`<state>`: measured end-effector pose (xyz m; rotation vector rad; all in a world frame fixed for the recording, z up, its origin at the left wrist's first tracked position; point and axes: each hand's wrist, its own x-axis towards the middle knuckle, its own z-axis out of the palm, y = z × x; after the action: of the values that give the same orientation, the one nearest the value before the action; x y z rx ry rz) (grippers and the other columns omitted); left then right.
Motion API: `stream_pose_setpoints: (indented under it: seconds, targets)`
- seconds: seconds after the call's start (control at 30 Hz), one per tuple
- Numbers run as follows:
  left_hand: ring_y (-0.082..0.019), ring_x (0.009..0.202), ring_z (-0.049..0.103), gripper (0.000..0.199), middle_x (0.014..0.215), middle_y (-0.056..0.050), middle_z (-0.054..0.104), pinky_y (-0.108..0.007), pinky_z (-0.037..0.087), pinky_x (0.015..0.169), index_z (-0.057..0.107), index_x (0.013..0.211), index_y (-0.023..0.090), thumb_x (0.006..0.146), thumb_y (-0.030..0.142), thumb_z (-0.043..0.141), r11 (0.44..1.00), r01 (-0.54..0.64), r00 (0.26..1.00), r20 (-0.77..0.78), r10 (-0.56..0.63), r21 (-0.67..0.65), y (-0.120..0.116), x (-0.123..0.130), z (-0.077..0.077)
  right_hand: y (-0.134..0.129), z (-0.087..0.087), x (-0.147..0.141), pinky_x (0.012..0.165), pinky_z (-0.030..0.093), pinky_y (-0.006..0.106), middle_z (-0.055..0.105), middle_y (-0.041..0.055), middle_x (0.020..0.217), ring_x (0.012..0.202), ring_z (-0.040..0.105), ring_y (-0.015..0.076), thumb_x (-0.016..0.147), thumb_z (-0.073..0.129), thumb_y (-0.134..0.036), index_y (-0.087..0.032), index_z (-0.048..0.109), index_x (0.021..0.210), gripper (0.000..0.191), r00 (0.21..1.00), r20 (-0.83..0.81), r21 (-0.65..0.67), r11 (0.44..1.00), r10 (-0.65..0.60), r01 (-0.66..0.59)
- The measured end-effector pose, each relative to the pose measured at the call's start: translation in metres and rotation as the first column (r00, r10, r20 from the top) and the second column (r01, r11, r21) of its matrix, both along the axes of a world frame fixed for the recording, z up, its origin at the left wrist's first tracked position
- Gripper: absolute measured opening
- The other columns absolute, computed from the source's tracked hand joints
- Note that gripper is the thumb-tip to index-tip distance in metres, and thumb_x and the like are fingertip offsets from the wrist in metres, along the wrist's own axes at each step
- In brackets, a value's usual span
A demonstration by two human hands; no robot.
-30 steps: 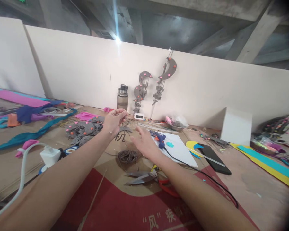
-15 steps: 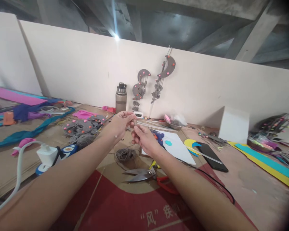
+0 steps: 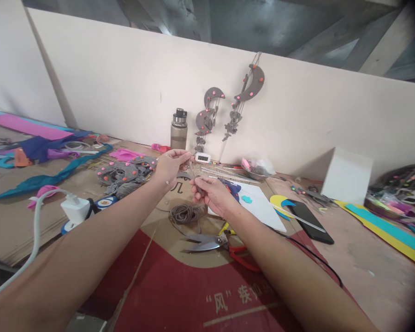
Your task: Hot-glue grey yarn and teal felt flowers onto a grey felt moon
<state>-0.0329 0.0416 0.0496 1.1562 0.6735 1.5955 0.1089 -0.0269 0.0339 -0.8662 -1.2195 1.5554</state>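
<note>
Before me, my left hand (image 3: 173, 168) pinches the upper end of a thin grey cord (image 3: 192, 171) between thumb and fingertips. Lower and to the right, my right hand (image 3: 210, 192) is closed on the cord's other end and a small dark grey piece, mostly covered by the fingers. A coil of grey cord (image 3: 184, 213) lies on the cardboard just below both hands. Open-bladed scissors (image 3: 204, 242) with red handles rest beneath my right forearm. Grey crescent shapes with pink and orange dots (image 3: 119, 171) are piled left of my left hand.
A water bottle (image 3: 179, 131) and a small white digital timer (image 3: 202, 158) stand near the wall. Two strung moon hangings (image 3: 251, 85) hang there. A phone (image 3: 309, 223) and white sheet (image 3: 263, 205) lie at right; a charger (image 3: 76, 207) with cable sits left.
My hands have drawn apart, the right one slightly lower, so a length of cord now shows between them. The whole view has tilted down a little.
</note>
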Motion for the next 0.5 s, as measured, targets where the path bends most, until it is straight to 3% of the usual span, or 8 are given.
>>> stream_pose_setpoints:
  seconds: [0.17, 0.27, 0.4, 0.5]
  targets:
    - [-0.007, 0.053, 0.053, 0.022, 0.071, -0.006, 0.067, -0.016, 0.035, 0.042, 0.063, 0.076, 0.010, 0.065, 0.025, 0.074, 0.997, -0.059, 0.996, -0.059, 0.061, 0.046, 0.0058, -0.0052, -0.0036, 0.0000, -0.0007, 0.0020, 0.054, 0.052, 0.027, 0.064, 0.0026, 0.073, 0.051, 0.055, 0.0082, 0.080, 0.063, -0.031, -0.012, 0.064, 0.083, 0.019, 0.999, 0.024, -0.034, 0.999, 0.031, -0.030]
    - [-0.007, 0.054, 0.053, 0.022, 0.071, -0.006, 0.067, -0.015, 0.033, 0.042, 0.062, 0.076, 0.011, 0.065, 0.025, 0.075, 0.998, -0.067, 0.996, -0.057, 0.068, 0.019, 0.0078, -0.0070, -0.0050, 0.0008, -0.0020, 0.0024, 0.051, 0.051, 0.025, 0.062, 0.0017, 0.071, 0.050, 0.053, 0.0074, 0.078, 0.066, -0.032, -0.012, 0.064, 0.082, 0.021, 0.999, 0.008, -0.042, 0.999, 0.031, -0.030]
    - [-0.005, 0.053, 0.051, 0.017, 0.071, -0.004, 0.066, -0.014, 0.033, 0.042, 0.062, 0.074, 0.011, 0.067, 0.021, 0.074, 0.999, 0.018, 1.000, 0.026, -0.017, -0.031, 0.0081, -0.0070, -0.0047, 0.0018, -0.0028, 0.0023, 0.037, 0.028, 0.014, 0.046, -0.0060, 0.055, 0.040, 0.032, 0.0008, 0.071, 0.072, -0.033, -0.011, 0.063, 0.079, 0.025, 0.998, -0.051, -0.067, 0.997, 0.032, -0.036]
    - [-0.004, 0.053, 0.051, 0.012, 0.072, -0.004, 0.066, -0.013, 0.034, 0.043, 0.062, 0.074, 0.011, 0.072, 0.020, 0.071, 0.988, 0.139, 0.986, 0.106, -0.131, -0.071, 0.0083, -0.0063, -0.0049, 0.0022, -0.0026, 0.0022, 0.036, 0.013, 0.013, 0.039, -0.0082, 0.052, 0.040, 0.022, -0.0003, 0.068, 0.072, -0.032, -0.011, 0.063, 0.078, 0.026, 0.997, -0.074, -0.081, 0.996, 0.031, -0.037]
